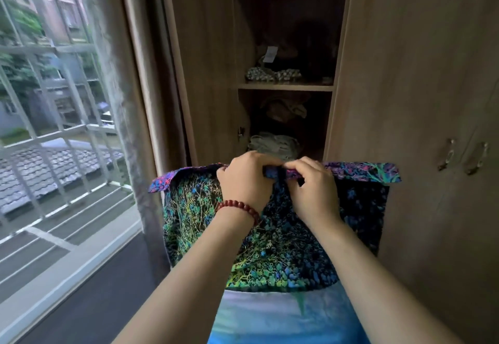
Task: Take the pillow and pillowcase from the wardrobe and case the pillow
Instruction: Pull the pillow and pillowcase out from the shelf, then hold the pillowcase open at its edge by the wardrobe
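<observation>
Head view — pillowcase [270, 235] under both hands

Home bedroom: open wardrobe [283, 87] w/ folded clothes [272, 144] centre frame, curtain [127, 100] & barred window [48, 100] at left.

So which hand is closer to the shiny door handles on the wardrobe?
The right hand. It grips the top edge of the pillowcase on the side toward the door handles. The left hand, with the bead bracelet, grips the same edge just beyond it, farther away.
</observation>
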Action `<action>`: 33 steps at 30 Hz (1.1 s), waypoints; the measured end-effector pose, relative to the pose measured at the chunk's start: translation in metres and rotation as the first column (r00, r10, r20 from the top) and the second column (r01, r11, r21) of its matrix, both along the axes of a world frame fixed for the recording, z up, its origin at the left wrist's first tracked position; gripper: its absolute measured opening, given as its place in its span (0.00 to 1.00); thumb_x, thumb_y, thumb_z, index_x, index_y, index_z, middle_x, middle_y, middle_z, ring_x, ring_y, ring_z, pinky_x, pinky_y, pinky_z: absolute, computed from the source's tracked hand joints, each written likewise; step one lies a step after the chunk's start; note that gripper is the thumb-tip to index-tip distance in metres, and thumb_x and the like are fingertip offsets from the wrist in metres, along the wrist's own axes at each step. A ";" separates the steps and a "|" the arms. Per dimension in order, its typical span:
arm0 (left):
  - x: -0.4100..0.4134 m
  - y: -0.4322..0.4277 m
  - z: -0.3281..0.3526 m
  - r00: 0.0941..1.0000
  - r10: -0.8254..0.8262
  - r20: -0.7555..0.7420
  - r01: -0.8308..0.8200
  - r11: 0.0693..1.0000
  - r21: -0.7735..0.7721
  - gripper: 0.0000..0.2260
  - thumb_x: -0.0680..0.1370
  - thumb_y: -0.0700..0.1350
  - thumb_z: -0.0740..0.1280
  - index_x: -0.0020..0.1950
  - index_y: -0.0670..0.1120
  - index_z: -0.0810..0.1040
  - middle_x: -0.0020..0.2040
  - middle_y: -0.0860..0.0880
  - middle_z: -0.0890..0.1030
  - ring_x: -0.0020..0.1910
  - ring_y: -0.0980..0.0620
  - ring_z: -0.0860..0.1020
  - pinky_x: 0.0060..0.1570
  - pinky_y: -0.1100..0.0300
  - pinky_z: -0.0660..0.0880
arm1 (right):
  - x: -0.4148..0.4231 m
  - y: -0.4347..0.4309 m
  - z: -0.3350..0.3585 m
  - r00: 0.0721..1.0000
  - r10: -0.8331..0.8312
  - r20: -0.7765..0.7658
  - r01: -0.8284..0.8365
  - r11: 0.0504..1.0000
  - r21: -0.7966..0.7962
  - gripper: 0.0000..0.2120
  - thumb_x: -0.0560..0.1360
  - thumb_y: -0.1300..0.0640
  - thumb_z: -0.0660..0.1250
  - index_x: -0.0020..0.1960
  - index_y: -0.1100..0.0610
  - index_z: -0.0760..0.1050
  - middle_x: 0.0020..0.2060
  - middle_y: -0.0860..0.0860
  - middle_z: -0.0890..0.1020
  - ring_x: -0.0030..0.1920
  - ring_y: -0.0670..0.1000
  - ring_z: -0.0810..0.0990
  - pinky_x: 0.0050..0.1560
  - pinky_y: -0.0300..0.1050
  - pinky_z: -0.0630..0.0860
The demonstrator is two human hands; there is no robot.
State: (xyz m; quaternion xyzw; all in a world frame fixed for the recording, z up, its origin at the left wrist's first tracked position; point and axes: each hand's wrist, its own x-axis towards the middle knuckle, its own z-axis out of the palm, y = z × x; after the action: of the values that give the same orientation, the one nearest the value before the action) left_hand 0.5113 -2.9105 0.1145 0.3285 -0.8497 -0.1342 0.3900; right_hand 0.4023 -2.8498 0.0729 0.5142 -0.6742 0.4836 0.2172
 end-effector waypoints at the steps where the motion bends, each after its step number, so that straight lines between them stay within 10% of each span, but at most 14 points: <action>1: -0.006 0.000 0.000 1.000 -0.006 -0.014 0.006 1.000 -0.006 0.12 0.70 0.40 0.68 0.43 0.58 0.82 0.43 0.53 0.83 0.45 0.47 0.79 0.49 0.46 0.75 | -0.006 -0.003 -0.003 1.000 0.017 0.003 -0.017 1.000 0.000 0.08 0.69 0.66 0.66 0.47 0.60 0.80 0.41 0.54 0.82 0.45 0.57 0.79 0.44 0.54 0.76; 10: -0.052 -0.015 -0.001 0.994 0.031 -0.105 -0.032 0.999 -0.004 0.12 0.68 0.41 0.67 0.47 0.54 0.82 0.46 0.53 0.84 0.44 0.52 0.81 0.42 0.61 0.77 | -0.053 -0.032 0.007 0.997 0.076 0.027 -0.074 0.996 -0.055 0.09 0.67 0.68 0.66 0.44 0.58 0.80 0.39 0.52 0.82 0.43 0.55 0.79 0.45 0.57 0.75; 16: -0.062 -0.031 0.005 0.951 0.294 -0.091 -0.294 0.956 0.015 0.10 0.69 0.49 0.66 0.47 0.60 0.80 0.45 0.58 0.83 0.51 0.53 0.76 0.51 0.53 0.59 | -0.056 -0.058 0.013 0.991 0.131 0.030 -0.128 0.989 -0.076 0.09 0.68 0.68 0.66 0.44 0.58 0.80 0.39 0.52 0.82 0.43 0.56 0.79 0.47 0.59 0.75; 24: -0.060 -0.065 0.016 0.967 0.246 -0.070 -0.245 0.969 0.021 0.09 0.73 0.49 0.64 0.48 0.60 0.81 0.43 0.58 0.84 0.48 0.54 0.79 0.67 0.44 0.47 | -0.066 -0.087 0.026 0.983 0.156 0.093 -0.141 0.978 -0.157 0.06 0.69 0.66 0.67 0.42 0.58 0.80 0.39 0.51 0.82 0.42 0.53 0.79 0.45 0.56 0.76; 33: -0.053 -0.105 0.023 0.981 0.130 -0.141 -0.118 0.989 0.093 0.15 0.70 0.53 0.66 0.57 0.58 0.77 0.59 0.58 0.77 0.58 0.54 0.74 0.65 0.43 0.62 | -0.054 -0.120 0.034 0.990 0.105 0.095 -0.087 0.981 -0.173 0.06 0.70 0.66 0.67 0.44 0.58 0.79 0.39 0.51 0.81 0.43 0.55 0.79 0.46 0.60 0.76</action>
State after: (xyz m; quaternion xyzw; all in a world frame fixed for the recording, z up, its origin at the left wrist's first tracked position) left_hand 0.4579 -3.0158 0.1376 0.3862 -0.7901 -0.1690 0.4451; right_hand 0.3486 -2.9696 0.1066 0.5003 -0.6157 0.5746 0.2010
